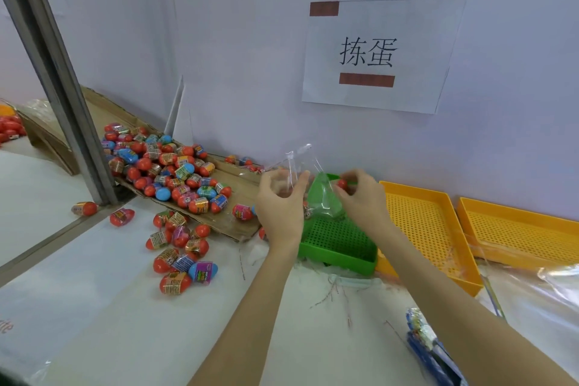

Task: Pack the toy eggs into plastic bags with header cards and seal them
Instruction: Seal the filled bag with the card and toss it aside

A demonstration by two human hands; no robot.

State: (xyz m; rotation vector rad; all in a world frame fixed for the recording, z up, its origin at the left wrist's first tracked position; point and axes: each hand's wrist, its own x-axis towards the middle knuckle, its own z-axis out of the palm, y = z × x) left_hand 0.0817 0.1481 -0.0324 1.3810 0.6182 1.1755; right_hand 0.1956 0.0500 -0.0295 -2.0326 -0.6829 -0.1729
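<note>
Pinched between both raised hands, a clear plastic bag [308, 188] hangs open above a green perforated plastic tray [340, 243]. Fingers of the left hand [279, 202] curl round the bag's left edge, its top corner sticking up above the knuckles. Opposite it, the right hand [362, 194] grips the bag's right side and also holds a small red toy egg [342, 184] at its fingertips, right at the bag's mouth; whether the egg is already inside the film cannot be told. Something small and pale sits low in the bag, too blurred to name.

Just right of the green tray, touching it, lies a yellow perforated plastic tray [429, 229], and a second yellow tray [517, 233] sits further right against the pale wall. Left of the hands, a heap of red, blue and pink labelled toy eggs [166, 166] spreads over a flattened brown cardboard sheet [241, 189], with more loose eggs [177, 255] spilled onto the white tabletop [94, 307] nearer the person. Below the right forearm, at the table's near edge, rests a stack of blue printed header cards [429, 351]. On the wall above the hands hangs a white paper sign with black characters [376, 55].
</note>
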